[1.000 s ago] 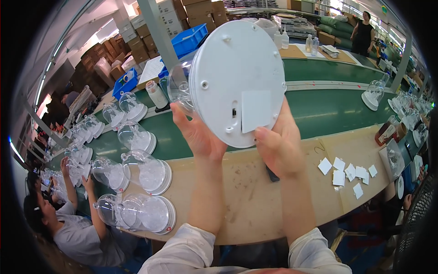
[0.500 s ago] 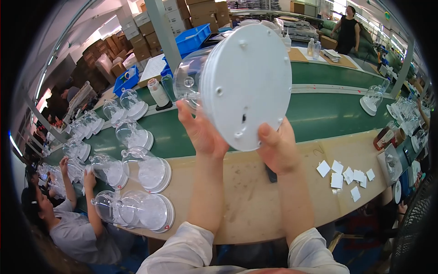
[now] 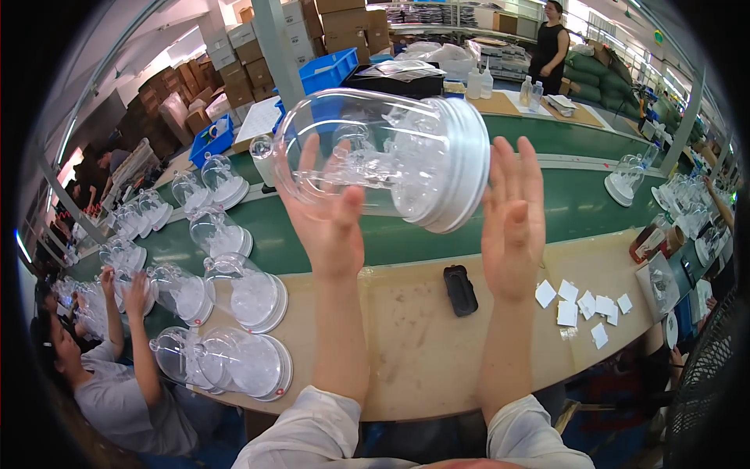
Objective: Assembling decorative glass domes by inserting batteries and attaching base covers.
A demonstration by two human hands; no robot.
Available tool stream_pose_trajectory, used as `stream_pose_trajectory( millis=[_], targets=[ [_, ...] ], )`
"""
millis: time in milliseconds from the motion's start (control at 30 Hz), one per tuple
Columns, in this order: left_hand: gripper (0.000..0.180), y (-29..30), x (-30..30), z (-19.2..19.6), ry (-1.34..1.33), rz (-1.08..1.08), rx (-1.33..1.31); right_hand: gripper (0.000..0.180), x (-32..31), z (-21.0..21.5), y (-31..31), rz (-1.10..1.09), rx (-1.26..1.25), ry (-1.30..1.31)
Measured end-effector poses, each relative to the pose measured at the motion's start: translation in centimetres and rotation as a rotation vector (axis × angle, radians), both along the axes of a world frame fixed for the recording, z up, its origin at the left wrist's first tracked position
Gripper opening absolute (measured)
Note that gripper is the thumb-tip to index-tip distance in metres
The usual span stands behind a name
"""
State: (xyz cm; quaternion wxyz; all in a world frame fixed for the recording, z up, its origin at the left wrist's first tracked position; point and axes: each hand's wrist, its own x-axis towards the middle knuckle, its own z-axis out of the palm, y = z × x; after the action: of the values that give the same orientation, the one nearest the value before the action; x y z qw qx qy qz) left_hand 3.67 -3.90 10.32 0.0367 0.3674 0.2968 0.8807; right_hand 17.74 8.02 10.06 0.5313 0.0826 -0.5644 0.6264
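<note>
Above the workbench a clear dome display [image 3: 355, 148] lies tilted on its side in the air, its knob to the left and its round white base [image 3: 461, 164] to the right. Clear ornaments show inside it. My left hand [image 3: 332, 234] cradles the dome from below and behind, fingers seen through the clear wall. Flat and stretched out, my right hand [image 3: 512, 227] stands beside the base; whether its palm touches the rim I cannot tell. Below, a small black device [image 3: 460, 291] rests on the bench.
Several finished-looking domes [image 3: 246, 293] stand at the left, near a co-worker [image 3: 117, 375] with raised hands. White square pieces [image 3: 568, 313] lie at the right of the tan bench [image 3: 406, 352]. Behind runs a green conveyor belt [image 3: 406, 242]. Another person [image 3: 551, 51] stands far back.
The dome has turned from showing its flat white underside to showing its side. My right hand has gone from gripping the base's edge to stretched fingers. The black device has come into full view.
</note>
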Motion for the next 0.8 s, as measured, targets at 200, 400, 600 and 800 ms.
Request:
stream_pose_trajectory(
  millis=[200,400,600,800],
  targets=[
    [0.134,1.2,0.7,0.0,0.185,0.224,-0.081,0.067,-1.2,-0.2,0.1,0.152,-0.074,0.041],
    [0.148,1.3,1.2,0.4,0.394,0.158,-0.061,0.05,-1.1,-0.6,1.6,0.177,-0.283,-0.001],
    [0.145,3.3,0.8,-1.6,0.509,0.195,-0.099,0.045,-0.6,-1.0,2.6,0.222,-0.416,-0.038],
    [0.139,3.1,0.5,-0.6,0.403,0.12,-0.009,0.047,-0.5,-1.1,2.9,0.363,-0.5,-0.108]
  ],
)
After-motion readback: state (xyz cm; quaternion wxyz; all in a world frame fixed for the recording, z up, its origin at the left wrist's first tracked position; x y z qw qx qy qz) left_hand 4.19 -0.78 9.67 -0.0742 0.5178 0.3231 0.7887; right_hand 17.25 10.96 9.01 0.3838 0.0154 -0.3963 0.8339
